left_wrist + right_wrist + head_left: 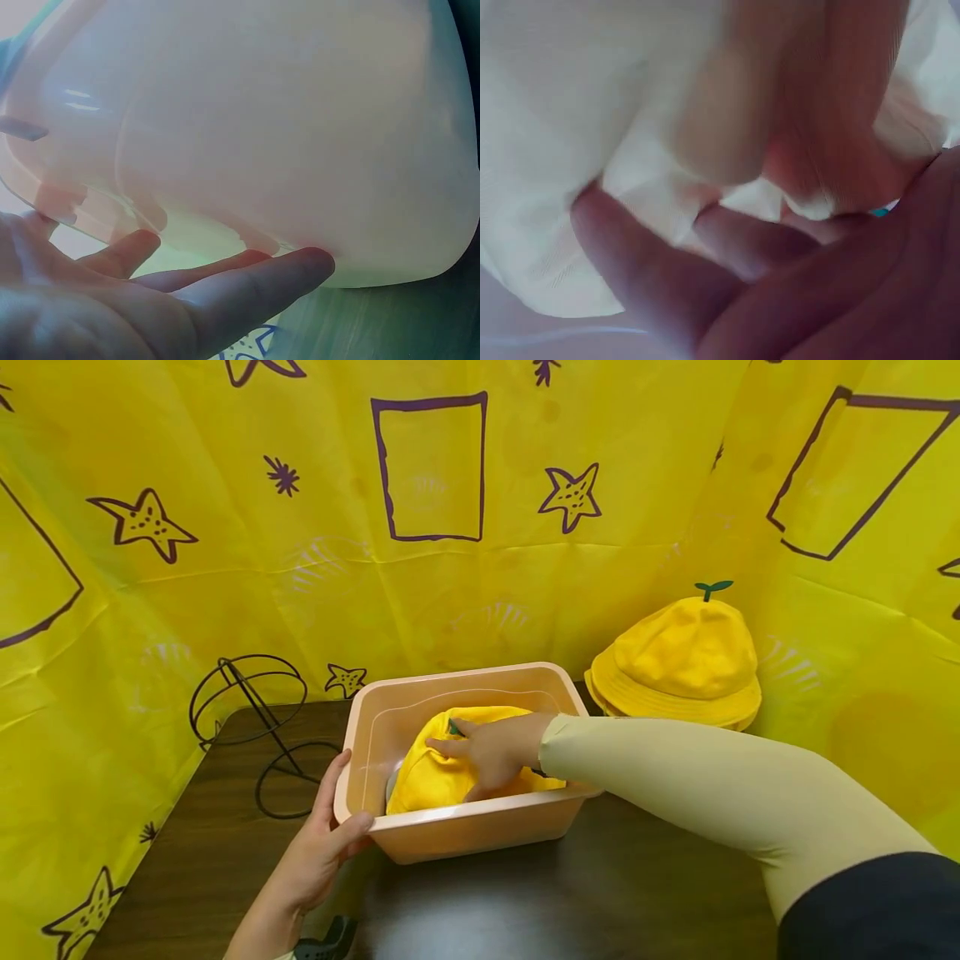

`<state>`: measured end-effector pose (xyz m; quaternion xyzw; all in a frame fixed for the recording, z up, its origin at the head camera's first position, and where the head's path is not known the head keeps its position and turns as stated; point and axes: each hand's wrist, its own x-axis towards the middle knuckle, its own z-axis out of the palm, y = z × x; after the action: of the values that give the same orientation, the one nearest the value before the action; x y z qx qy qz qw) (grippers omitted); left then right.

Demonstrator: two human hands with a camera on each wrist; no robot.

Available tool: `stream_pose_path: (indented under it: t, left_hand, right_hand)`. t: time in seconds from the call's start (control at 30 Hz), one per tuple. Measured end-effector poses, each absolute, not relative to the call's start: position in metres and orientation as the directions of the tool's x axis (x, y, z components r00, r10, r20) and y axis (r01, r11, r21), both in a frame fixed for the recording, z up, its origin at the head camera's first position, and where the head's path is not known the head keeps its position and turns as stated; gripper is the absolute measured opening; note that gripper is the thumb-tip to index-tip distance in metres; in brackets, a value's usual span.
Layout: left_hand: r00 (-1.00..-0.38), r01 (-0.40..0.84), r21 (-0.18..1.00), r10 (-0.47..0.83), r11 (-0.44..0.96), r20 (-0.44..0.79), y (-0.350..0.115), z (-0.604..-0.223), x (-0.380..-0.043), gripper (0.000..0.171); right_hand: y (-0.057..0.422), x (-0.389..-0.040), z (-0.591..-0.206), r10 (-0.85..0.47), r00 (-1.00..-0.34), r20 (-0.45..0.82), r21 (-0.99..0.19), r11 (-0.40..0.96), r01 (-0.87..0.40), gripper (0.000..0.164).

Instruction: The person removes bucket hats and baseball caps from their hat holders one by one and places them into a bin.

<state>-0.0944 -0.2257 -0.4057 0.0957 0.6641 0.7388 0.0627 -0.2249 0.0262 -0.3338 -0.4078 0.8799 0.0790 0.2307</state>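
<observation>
A peach-coloured plastic basin (pixel 480 837) stands on the dark table, and a yellow cloth hat (pixel 431 783) lies inside it. My left hand (pixel 318 847) holds the basin by its near left corner, thumb at the front rim and fingers along the outer left wall. In the left wrist view those fingers (pixel 255 289) lie against the smooth wall. My right hand (pixel 498 756) reaches into the basin with fingers spread over the hat, beside its small green sprout (pixel 453 727). Its fingertips dent the cloth in the right wrist view. Part of the hat is hidden under this hand.
Stacked yellow hats (pixel 686 652), the top one with a green sprout, sit at the back right behind my right forearm. A black wire stand (pixel 258 702) lies at the left of the table (pixel 202 843). Yellow sheeting (pixel 450 602) with purple drawings surrounds the table.
</observation>
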Motion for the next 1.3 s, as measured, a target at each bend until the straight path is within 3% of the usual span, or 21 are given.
stream_pose_path:
  t: [0.1, 0.2, 0.33, 0.67, 1.3]
  left_hand:
    - [-0.974, 0.031, 0.993, 0.221, -0.113, 0.056, -0.226, -0.406, -0.094, 0.084]
    - [-0.973, 0.030, 0.994, 0.223, -0.108, 0.054, -0.227, -0.406, -0.094, 0.084]
    - [-0.974, 0.032, 0.995, 0.220, -0.099, 0.053, -0.227, -0.405, -0.095, 0.084]
    - [-0.979, 0.029, 0.994, 0.196, -0.103, 0.049, -0.225, -0.405, -0.097, 0.085]
    - [-0.980, 0.018, 0.994, 0.195, -0.110, 0.040, -0.225, -0.405, -0.096, 0.086]
  right_hand:
    - [0.020, -0.223, -0.336, -0.680, -0.566, -0.467, 0.057, 0.615, -0.787, 0.095]
    - [0.017, -0.221, -0.336, -0.639, -0.599, -0.482, 0.092, 0.643, -0.760, 0.089]
    - [0.017, -0.226, -0.346, -0.593, -0.626, -0.506, 0.039, 0.709, -0.704, 0.089]
    - [0.016, -0.248, -0.382, -0.600, -0.569, -0.562, -0.049, 0.711, -0.702, 0.095]
    - [0.003, -0.238, -0.402, -0.441, -0.592, -0.674, -0.007, 0.806, -0.592, 0.082]
